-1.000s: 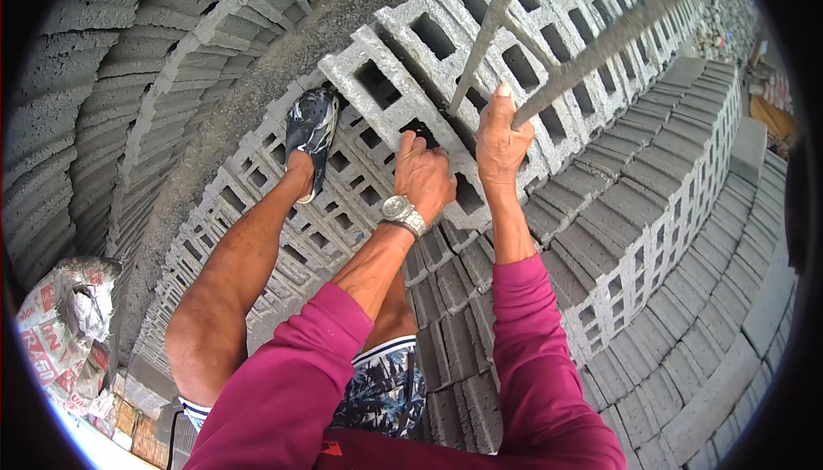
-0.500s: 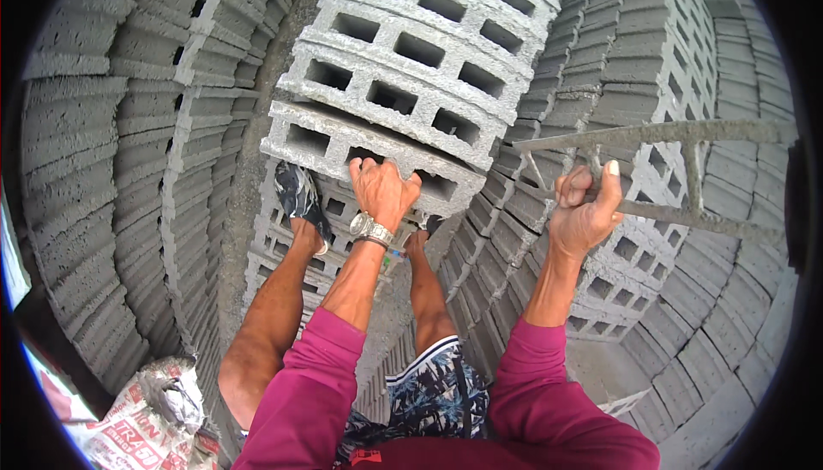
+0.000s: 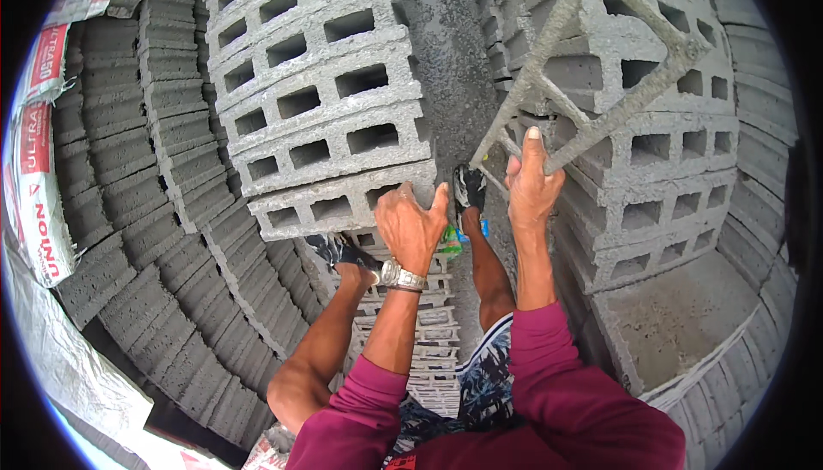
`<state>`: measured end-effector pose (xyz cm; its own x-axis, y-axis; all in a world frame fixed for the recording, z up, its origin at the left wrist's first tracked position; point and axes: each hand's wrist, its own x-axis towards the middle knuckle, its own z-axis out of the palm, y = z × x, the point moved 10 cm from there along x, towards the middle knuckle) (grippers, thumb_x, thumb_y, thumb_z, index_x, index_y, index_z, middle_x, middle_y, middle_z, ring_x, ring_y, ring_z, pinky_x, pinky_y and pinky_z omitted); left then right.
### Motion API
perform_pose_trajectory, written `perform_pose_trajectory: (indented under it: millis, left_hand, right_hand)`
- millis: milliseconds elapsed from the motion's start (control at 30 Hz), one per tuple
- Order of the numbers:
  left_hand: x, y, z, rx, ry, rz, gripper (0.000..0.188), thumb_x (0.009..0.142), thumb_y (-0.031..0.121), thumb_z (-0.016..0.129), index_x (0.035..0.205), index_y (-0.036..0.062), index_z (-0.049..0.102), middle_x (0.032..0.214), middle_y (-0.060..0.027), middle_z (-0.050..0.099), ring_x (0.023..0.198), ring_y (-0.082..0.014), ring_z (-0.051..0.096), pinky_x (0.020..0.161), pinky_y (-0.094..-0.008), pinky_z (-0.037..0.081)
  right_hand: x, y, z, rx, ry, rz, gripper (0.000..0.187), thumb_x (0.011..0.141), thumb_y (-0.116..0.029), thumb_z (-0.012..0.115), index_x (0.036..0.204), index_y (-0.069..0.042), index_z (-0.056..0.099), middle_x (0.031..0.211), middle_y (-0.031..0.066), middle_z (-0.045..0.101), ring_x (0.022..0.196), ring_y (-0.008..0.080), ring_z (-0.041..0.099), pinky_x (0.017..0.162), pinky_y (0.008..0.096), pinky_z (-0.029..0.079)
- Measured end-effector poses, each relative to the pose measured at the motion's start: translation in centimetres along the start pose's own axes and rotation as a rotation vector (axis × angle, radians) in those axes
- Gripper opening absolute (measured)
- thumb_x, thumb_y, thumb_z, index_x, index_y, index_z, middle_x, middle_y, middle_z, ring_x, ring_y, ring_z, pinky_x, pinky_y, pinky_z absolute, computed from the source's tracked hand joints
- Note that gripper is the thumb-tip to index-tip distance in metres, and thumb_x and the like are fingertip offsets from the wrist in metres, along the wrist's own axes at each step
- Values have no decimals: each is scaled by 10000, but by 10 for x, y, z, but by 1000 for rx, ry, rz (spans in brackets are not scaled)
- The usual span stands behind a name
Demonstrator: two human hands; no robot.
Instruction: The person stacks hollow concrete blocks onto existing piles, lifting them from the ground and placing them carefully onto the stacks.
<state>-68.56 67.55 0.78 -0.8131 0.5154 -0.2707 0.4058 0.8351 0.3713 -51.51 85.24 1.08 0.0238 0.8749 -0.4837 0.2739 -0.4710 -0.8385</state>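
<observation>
My left hand (image 3: pixel 410 226), with a watch at the wrist, is closed on the right end of a grey concrete hollow block (image 3: pixel 306 217). Its fingers curl at the block's hole and the thumb points up; the fingertips are partly hidden. This block is the nearest in a long row of hollow blocks (image 3: pixel 283 132), their holes facing up. To the right, my right hand (image 3: pixel 533 183) grips the lower end of a cement-crusted metal frame (image 3: pixel 619 108) with crossbars. The frame reaches up and away over blocks on the right, its thumb-side bar beside my raised thumb.
Stacked blocks (image 3: pixel 184 149) curve along the left, beside printed sacks (image 3: pixel 36 183). More hollow blocks (image 3: pixel 621 191) stand at right, with a flat grey slab (image 3: pixel 677 320) below them. A rough grey strip (image 3: pixel 441 67) runs between the stacks. My feet stand near the held block.
The view has shifted, and the row of blocks now appears farther left. The metal frame has swung from pointing right to pointing up and away. The gap behind the held block looks narrower.
</observation>
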Motion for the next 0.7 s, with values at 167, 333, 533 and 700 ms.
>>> perform_pose_trajectory:
  millis: [167,333,533,700]
  left_hand:
    - [1,-18,46,163,-82,-204,722,779,585,727,879,-130,700,772,-286,674,821,-426,652,997,-487,415]
    - [5,-21,55,146,-22,-267,635,720,487,772,786,-138,682,750,-301,668,822,-460,636,1001,-478,407]
    - [-18,-64,44,-160,-48,-298,600,729,462,795,759,-119,648,684,-239,616,749,-435,575,871,-518,427]
    - [-34,-103,36,-188,-130,-151,575,787,495,756,722,-64,637,691,-233,582,706,-426,545,898,-527,403]
  right_hand:
    - [14,24,5,-55,-45,-23,574,989,-462,581,688,22,639,576,97,591,540,205,573,559,376,433]
    - [23,35,6,-193,23,-348,215,958,-218,650,954,-4,673,579,130,584,477,293,576,474,409,436]
    - [40,38,14,-28,37,-117,371,991,-284,583,775,10,654,549,117,576,488,293,583,501,404,440]
    - [39,11,28,71,14,0,504,1007,-350,530,664,8,614,542,97,575,514,214,584,521,384,430]
